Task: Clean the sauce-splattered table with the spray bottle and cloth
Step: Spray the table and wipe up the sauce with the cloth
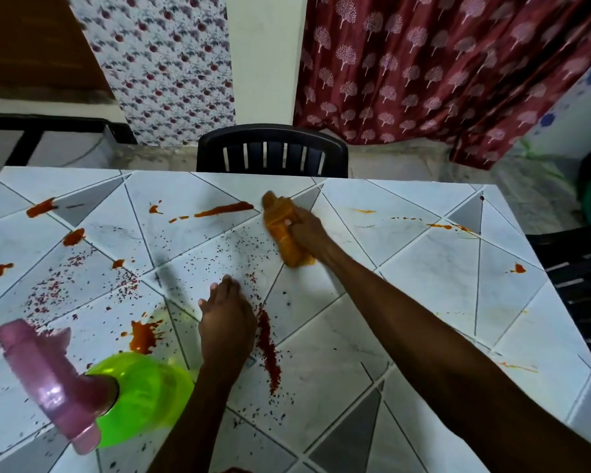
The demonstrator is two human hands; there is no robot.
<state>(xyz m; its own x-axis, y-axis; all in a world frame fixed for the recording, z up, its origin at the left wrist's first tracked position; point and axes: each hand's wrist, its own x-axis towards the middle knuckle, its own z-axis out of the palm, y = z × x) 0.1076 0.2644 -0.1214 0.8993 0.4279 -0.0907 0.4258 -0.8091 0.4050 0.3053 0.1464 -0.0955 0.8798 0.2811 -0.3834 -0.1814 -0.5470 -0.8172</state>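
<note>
A white tabletop [423, 285] with a grey triangle pattern carries orange-red sauce streaks [224, 209] and scattered dark red flakes [268, 346]. My right hand [306, 230] presses an orange cloth [282, 230] onto the table near the far middle, just right of a long sauce streak. My left hand [226, 322] rests flat on the table at the centre, fingers spread, holding nothing. A green spray bottle [144, 397] with a pink trigger head [48, 380] stands at the near left, apart from both hands.
A dark plastic chair [272, 150] stands behind the far edge. Another dark chair [577, 285] is at the right side. More sauce blots [144, 337] lie at the left and near the right edge. Patterned curtains hang behind.
</note>
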